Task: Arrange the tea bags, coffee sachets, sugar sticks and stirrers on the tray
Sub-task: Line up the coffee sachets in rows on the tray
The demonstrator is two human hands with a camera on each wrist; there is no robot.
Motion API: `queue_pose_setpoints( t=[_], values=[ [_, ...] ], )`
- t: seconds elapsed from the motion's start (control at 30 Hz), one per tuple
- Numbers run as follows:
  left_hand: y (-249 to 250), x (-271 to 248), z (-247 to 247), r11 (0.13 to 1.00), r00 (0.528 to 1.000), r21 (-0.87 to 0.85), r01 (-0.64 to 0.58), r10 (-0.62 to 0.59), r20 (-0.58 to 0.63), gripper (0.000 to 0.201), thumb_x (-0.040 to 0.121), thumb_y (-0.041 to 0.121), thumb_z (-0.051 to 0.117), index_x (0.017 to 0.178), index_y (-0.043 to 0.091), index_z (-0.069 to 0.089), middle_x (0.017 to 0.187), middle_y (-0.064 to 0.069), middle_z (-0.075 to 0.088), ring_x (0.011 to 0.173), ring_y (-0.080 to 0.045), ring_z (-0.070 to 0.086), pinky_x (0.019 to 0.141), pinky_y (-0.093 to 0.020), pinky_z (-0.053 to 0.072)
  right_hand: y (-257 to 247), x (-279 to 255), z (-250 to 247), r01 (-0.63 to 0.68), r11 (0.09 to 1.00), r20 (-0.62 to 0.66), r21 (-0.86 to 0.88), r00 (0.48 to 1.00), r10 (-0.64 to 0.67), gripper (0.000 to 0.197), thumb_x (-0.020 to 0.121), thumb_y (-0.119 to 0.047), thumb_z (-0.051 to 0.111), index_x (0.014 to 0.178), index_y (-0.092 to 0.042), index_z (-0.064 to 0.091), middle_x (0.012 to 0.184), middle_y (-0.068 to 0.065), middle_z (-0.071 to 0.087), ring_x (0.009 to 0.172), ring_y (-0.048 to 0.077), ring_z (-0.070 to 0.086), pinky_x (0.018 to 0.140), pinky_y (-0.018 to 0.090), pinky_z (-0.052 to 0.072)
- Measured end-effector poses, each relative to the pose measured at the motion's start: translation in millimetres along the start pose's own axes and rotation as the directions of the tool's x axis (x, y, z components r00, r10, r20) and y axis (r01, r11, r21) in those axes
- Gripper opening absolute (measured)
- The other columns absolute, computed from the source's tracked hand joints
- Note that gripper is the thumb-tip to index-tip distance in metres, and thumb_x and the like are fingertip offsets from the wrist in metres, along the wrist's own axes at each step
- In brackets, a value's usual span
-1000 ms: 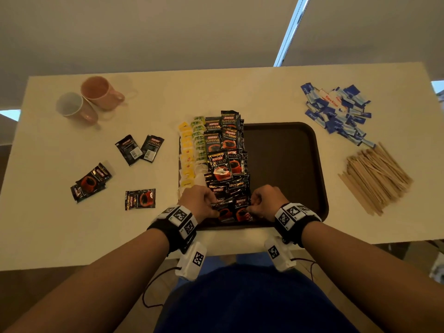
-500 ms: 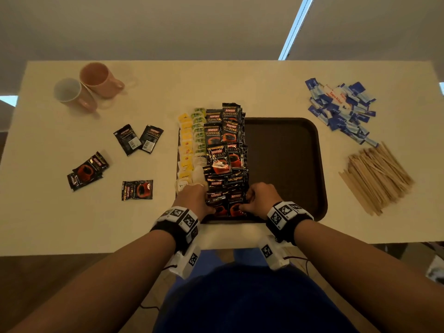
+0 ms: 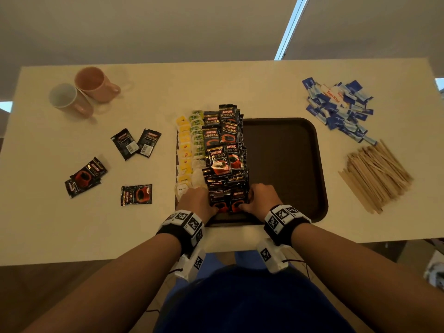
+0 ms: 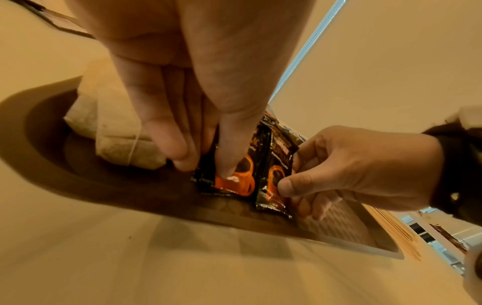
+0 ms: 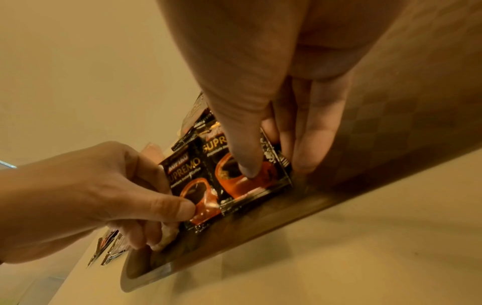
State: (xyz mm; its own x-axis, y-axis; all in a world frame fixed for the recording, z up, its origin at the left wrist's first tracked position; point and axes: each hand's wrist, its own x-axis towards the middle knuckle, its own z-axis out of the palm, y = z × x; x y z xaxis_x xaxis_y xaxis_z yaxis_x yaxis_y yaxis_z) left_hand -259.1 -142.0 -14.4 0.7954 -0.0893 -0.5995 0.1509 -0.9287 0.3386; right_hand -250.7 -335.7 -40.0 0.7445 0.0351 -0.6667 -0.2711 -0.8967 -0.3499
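Two hands meet at the near edge of a dark tray (image 3: pixel 283 164) on a pale bench (image 3: pixel 149 92); the left hand (image 3: pixel 198 200) pinches one coffee sachet (image 4: pixel 229 179) between thumb and curled fingers (image 4: pixel 167 142), and the right hand (image 3: pixel 260 198) pinches the sachet beside it (image 5: pixel 250 173) the same way. These two front a double row of sachets (image 3: pixel 223 145) along the tray's left part; tea bags (image 3: pixel 188 145) line its left edge. Loose sachets (image 3: pixel 135 194) and two mugs (image 3: pixel 81 93) lie left of the tray; sugar sticks (image 3: pixel 338 106) and stirrers (image 3: pixel 377 171) are piled to its right.
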Motion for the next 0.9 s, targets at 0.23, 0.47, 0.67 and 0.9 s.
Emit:
queue_pose_setpoints(
  t=[0.23, 0.47, 0.67, 0.9],
  values=[
    [1.2, 6.0, -4.9, 0.999, 0.999, -0.014, 0.047, -0.047, 0.028, 0.029, 0.084, 0.038, 0.077, 0.096, 0.012, 0.071, 0.095, -0.007, 0.072, 0.09, -0.025, 0.067, 0.076, -0.032, 0.054, 1.3, 3.0, -3.9, -0.01, 1.0, -0.01, 0.016, 1.0, 0.01, 0.034, 0.077, -0.041, 0.08, 0.094, -0.018, 0.062, 0.093, 0.001, 0.065, 0.086, 0.018, 0.063, 0.074, 0.031, 0.056],
    [-4.6, 8.1, -7.3, 0.998, 0.994, -0.024, 0.055, -0.053, 0.094, 0.041, 0.079, 0.04, 0.082, 0.104, 0.008, 0.072, 0.1, -0.008, 0.072, 0.093, -0.024, 0.067, 0.077, -0.03, 0.054, 1.2, -3.1, -7.1, 0.024, 1.0, 0.031, 0.003, 0.999, -0.024, 0.035, 0.077, -0.037, 0.082, 0.095, -0.017, 0.06, 0.089, -0.002, 0.06, 0.083, 0.015, 0.058, 0.07, 0.025, 0.047],
    [-7.4, 8.4, -10.2, 0.998, 0.992, -0.014, 0.058, -0.056, 0.11, 0.038, 0.077, 0.041, 0.083, 0.092, 0.007, 0.073, 0.093, -0.007, 0.071, 0.088, -0.022, 0.066, 0.074, -0.029, 0.053, -1.3, -6.6, -18.3, 0.035, 0.999, 0.053, -0.037, 0.998, -0.033, 0.035, 0.075, -0.038, 0.083, 0.088, -0.019, 0.056, 0.087, -0.004, 0.059, 0.084, 0.015, 0.059, 0.069, 0.026, 0.048],
    [-30.4, 2.0, -52.9, 0.974, 0.99, -0.182, 0.136, -0.139, 0.0, 0.048, 0.078, 0.06, 0.074, 0.073, 0.012, 0.075, 0.069, -0.002, 0.071, 0.068, -0.019, 0.069, 0.063, -0.032, 0.058, -10.6, -6.6, -37.9, 0.078, 0.997, 0.016, 0.002, 0.997, -0.078, 0.042, 0.068, -0.045, 0.086, 0.082, -0.02, 0.056, 0.082, -0.002, 0.064, 0.076, 0.014, 0.062, 0.066, 0.03, 0.056]
  ],
)
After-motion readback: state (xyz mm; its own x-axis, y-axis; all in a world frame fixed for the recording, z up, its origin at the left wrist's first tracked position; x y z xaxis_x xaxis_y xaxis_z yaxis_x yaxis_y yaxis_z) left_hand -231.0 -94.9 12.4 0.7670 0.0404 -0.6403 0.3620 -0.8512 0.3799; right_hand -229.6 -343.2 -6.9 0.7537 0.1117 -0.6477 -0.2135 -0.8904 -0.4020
